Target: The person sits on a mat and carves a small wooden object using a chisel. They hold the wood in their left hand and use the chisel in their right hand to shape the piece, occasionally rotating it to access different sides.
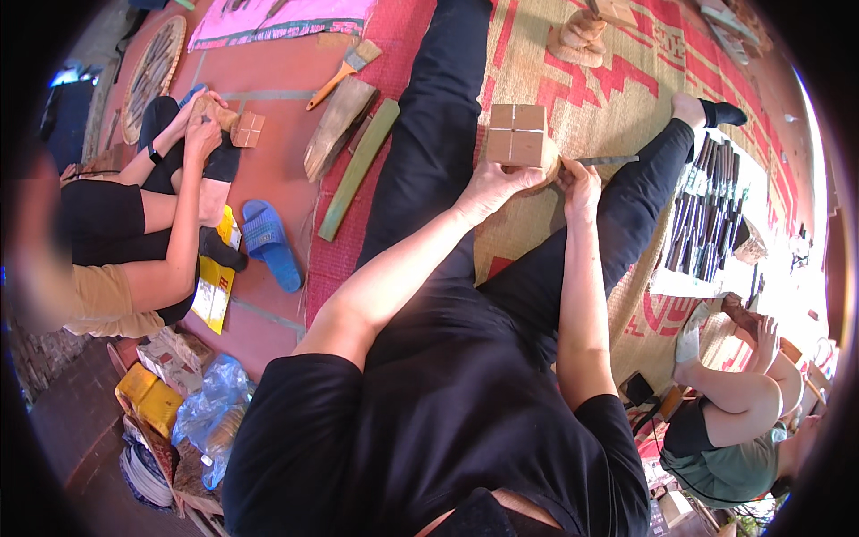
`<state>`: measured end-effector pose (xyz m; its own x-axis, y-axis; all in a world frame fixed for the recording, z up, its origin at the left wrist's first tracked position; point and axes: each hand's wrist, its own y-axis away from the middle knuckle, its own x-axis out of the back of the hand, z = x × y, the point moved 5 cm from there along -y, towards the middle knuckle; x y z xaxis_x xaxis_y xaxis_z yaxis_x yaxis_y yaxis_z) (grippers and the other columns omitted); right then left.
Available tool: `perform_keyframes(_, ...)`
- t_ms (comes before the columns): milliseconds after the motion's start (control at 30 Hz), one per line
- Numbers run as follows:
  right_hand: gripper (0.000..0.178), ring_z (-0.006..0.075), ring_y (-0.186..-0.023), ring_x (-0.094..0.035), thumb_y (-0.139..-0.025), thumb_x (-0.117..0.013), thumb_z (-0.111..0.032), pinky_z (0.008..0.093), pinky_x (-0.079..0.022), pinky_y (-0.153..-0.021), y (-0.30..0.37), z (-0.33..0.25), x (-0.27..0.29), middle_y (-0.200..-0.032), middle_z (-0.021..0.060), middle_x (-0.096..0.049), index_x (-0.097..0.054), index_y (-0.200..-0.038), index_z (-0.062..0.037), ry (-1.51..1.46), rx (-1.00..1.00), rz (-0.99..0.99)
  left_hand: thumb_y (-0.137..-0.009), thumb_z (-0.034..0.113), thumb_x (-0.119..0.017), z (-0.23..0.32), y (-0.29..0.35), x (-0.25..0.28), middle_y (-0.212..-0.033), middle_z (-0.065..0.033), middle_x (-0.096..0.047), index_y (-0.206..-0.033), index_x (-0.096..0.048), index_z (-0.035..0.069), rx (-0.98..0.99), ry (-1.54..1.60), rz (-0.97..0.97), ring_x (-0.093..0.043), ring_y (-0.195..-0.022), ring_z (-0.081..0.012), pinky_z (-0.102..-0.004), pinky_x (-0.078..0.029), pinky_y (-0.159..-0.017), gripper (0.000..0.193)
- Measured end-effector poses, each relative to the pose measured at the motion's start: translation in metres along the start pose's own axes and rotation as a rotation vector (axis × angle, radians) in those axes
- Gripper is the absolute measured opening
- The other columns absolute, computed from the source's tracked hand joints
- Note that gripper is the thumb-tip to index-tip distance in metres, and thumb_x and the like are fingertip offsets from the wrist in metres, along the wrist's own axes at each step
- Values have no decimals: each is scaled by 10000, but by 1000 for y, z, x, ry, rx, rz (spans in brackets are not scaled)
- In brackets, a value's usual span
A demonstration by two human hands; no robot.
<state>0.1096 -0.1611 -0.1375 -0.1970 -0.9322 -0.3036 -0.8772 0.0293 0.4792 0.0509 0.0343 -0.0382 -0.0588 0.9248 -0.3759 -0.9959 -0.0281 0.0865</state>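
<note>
A wooden carving block [517, 134] sits in front of me, its flat brown face marked with crossing white lines. Below that face the wood is paler and rounded, partly hidden by my fingers. My left hand [495, 189] is closed around the block's near side. Close against its right side, my right hand [581, 188] pinches a slim dark carving tool [613, 160], one end of which sticks out to the right. The tool's other end, at the wood, is too small and covered to make out.
Several dark carving tools [707, 206] lie on white cloth at the right. Left of my leg are a wooden log piece [338, 130], a green wood strip [360, 170], a brush [347, 72] and a blue slipper [270, 243]. People sit on both sides; a carved wooden piece [577, 40] stands ahead.
</note>
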Motion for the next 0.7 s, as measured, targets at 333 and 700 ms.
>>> perform_keyframes(333, 114, 197, -722, -650, -825, -641, -43, 320, -547, -647, 10, -8, -23, -868, 87, -667, -620, -931, -6, -28, 20, -25, -848, 348, -723, -21, -38, 15, -1040, -80, -669, -1101, -633, 20, -21, -284, -21, -613, -972, -151, -319, -482, -874, 424)
perform_keyframes(700, 36, 203, -806, -663, -851, -605, -26, 314, -523, -746, 25, -49, -14, -900, 134, -699, -623, -850, 6, -20, 177, -100, -919, 458, -607, 5, -72, 27, -1005, -45, -662, -1070, -634, 38, 369, 163, -256, -619, -942, -120, -271, -483, -870, 447)
